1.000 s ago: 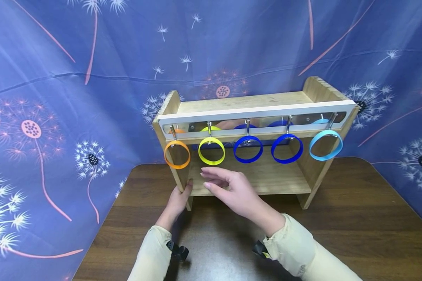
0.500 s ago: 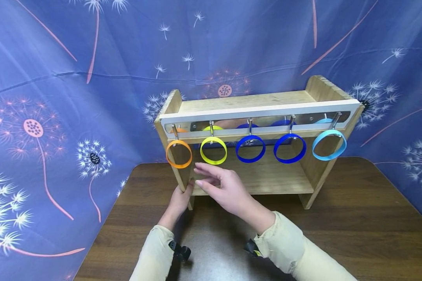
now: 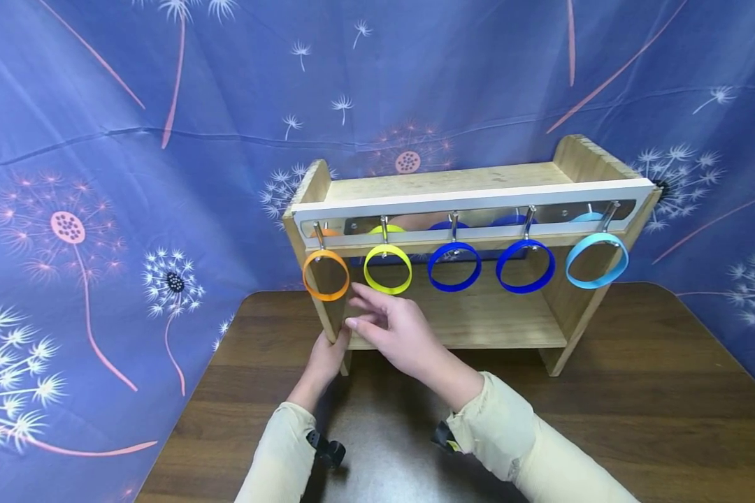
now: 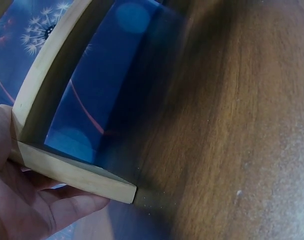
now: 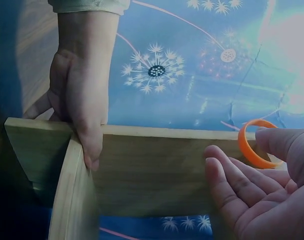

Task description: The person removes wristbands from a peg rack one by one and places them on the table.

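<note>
Two hands. I have the left grip (image 3: 327, 358) clasped round the wooden rack (image 3: 491, 318), low on its side, presumably steadying it; right grip (image 3: 404, 334), loosely parted, holding nothing, near the orange ring (image 3: 327, 297), which hangs from its hook (image 3: 319, 235).

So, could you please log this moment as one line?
left hand: grips shelf; right hand: empty, near orange ring; rings: five, hanging

the rings (image 3: 454, 286) are orange, yellow and blue, the cloth (image 3: 226, 84) dandelion-patterned.

Blue dandelion-print cloth (image 3: 239, 77) hangs behind a brown, apparently wooden table (image 3: 654, 363).
</note>
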`<move>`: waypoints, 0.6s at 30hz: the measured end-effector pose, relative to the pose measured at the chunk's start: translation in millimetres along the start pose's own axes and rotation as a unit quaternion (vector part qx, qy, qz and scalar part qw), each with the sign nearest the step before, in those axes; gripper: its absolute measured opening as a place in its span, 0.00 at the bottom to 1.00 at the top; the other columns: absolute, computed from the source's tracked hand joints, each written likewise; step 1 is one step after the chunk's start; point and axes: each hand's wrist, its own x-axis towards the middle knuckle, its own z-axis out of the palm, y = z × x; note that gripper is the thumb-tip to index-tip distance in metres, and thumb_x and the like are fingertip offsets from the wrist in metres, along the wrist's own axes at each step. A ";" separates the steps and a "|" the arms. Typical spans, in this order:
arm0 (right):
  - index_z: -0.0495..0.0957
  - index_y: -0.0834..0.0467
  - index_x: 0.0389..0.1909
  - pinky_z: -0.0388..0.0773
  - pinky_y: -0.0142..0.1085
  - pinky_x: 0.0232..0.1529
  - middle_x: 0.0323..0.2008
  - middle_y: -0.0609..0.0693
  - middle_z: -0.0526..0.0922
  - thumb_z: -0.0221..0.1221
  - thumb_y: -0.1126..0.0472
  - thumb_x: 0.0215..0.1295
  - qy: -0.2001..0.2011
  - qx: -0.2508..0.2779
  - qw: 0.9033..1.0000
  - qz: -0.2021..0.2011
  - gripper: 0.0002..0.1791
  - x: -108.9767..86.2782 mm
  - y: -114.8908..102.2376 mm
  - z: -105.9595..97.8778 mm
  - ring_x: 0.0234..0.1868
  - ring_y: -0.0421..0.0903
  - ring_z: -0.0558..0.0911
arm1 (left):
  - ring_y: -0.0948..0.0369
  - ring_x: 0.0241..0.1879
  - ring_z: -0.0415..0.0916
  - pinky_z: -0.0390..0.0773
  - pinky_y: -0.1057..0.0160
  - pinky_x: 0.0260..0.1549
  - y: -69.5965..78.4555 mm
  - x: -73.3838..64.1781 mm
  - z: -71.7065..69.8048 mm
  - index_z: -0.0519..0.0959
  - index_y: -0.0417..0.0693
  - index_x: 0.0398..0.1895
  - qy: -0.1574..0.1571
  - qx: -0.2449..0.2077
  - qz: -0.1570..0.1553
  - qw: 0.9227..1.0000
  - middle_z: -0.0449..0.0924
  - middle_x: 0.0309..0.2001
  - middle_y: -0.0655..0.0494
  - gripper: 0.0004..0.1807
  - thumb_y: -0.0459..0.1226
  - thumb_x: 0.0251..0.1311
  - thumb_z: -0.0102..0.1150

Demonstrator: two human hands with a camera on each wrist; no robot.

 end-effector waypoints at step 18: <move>0.67 0.64 0.67 0.80 0.34 0.45 0.55 0.64 0.79 0.63 0.69 0.63 -0.005 0.082 0.997 0.000 0.31 5.9 -2.3 2.9 0.45 0.50 0.85 | 0.51 0.51 0.71 0.68 0.48 0.55 1.6 -1.6 -1.5 0.75 0.36 0.56 0.001 -0.001 -0.001 1.000 0.78 0.47 0.44 0.18 0.41 0.73 0.49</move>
